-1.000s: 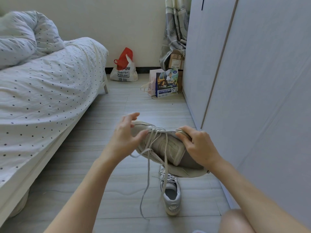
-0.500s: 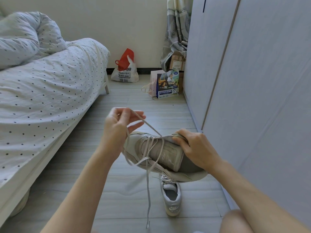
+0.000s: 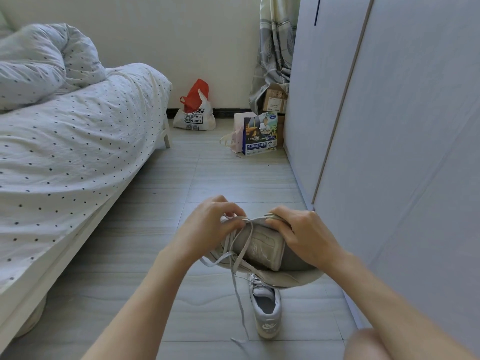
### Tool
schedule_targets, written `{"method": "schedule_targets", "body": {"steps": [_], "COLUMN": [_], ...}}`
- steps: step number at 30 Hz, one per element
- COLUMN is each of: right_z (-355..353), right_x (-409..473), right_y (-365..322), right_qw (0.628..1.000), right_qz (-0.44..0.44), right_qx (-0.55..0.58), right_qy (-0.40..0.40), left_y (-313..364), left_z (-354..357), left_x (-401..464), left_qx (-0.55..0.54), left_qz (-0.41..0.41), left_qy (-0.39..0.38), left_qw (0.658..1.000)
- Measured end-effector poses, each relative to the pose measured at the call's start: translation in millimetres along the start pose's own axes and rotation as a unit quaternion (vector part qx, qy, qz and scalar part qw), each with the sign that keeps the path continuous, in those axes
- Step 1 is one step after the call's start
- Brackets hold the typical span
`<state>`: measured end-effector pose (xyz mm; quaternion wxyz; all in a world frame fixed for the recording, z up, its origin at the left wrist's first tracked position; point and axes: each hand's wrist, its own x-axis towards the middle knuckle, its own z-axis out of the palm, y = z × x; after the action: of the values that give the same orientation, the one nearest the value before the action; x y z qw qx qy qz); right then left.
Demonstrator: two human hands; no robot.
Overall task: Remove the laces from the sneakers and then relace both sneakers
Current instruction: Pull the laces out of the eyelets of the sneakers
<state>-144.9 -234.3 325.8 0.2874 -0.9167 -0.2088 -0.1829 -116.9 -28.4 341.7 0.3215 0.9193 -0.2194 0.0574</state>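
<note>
Open floor (image 3: 161, 229) runs toward 12 o'clock between the bed (image 3: 78, 152) at 9 o'clock and the wardrobe (image 3: 389, 152) close at 3 o'clock. At the far wall, a white bag (image 3: 194, 119) and a printed bag (image 3: 261, 135) block the way. Toward 6 o'clock, a second sneaker (image 3: 266, 313) lies on the floor.

I see the floor (image 3: 155, 255) carrying a sneaker (image 3: 266, 311) at lower centre, two bags (image 3: 194, 115) at upper centre, and the bed (image 3: 65, 152) at left.
</note>
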Motion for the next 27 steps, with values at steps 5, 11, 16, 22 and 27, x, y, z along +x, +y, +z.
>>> {"method": "schedule_targets", "body": {"steps": [5,11,16,22,27], "right_z": [-0.8,-2.0,-2.1,-3.2,0.9], "right_x": [0.9,1.2,3.3,4.3,-0.4], "right_y": [-1.4,0.2,3.4,-4.3,-3.9], "right_qw": [1.000,0.997,0.996,0.997,0.997], "right_qz": [-0.004,0.040,0.069,0.049,0.030], "right_qx": [0.013,0.051,0.039,0.037,0.027], "right_qy": [0.013,0.030,0.033,0.036,-0.068], "left_y": [5.6,14.6,20.0,26.5,19.2], "left_z": [-3.0,-18.1,-9.6,3.3,0.3], "left_x": [4.3,5.2,6.4,15.4,17.9], "left_qx": [-0.133,-0.515,-0.405,-0.230,-0.265], "left_qz": [-0.011,-0.092,-0.106,-0.071,-0.080], "left_qy": [0.063,0.139,0.196,0.196,0.172], "left_qw": [0.989,0.841,0.887,0.951,0.945]}}
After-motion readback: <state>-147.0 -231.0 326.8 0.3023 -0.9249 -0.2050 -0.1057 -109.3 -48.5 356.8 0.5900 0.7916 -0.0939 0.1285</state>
